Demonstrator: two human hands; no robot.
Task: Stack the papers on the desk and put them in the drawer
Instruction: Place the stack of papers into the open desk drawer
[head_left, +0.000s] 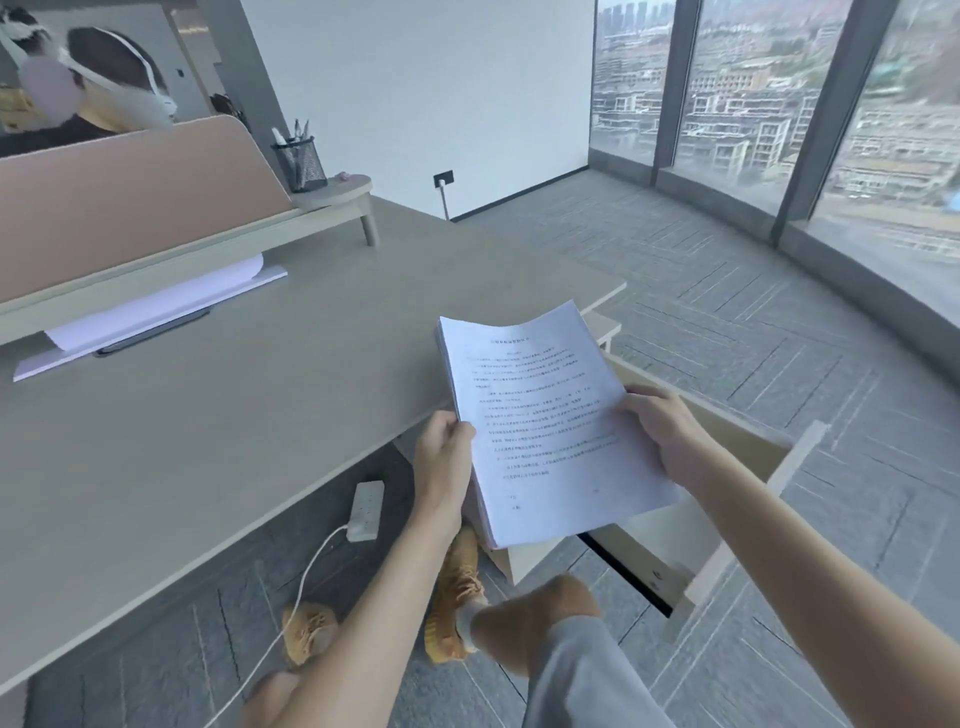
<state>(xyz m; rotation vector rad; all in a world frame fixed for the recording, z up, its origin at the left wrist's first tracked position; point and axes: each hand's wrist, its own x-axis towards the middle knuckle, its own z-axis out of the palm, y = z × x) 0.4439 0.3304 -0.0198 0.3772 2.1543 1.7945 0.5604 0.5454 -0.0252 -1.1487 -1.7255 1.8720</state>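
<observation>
A thick stack of printed papers (545, 415) is held in the air past the desk's right front corner, above an open pale-wood drawer (727, 525). My left hand (441, 457) grips the stack's left edge. My right hand (660, 431) grips its right edge, thumb on top. The stack hides most of the drawer's inside. The grey desk (218, 426) lies to the left.
A white sheet and a flat dark device (150, 312) lie under a raised shelf (332, 200) at the desk's back, with a mesh pen cup (300, 163) on it. A power strip (366, 510) and cable lie on the floor by my feet. A person sits behind the pink divider (119, 192).
</observation>
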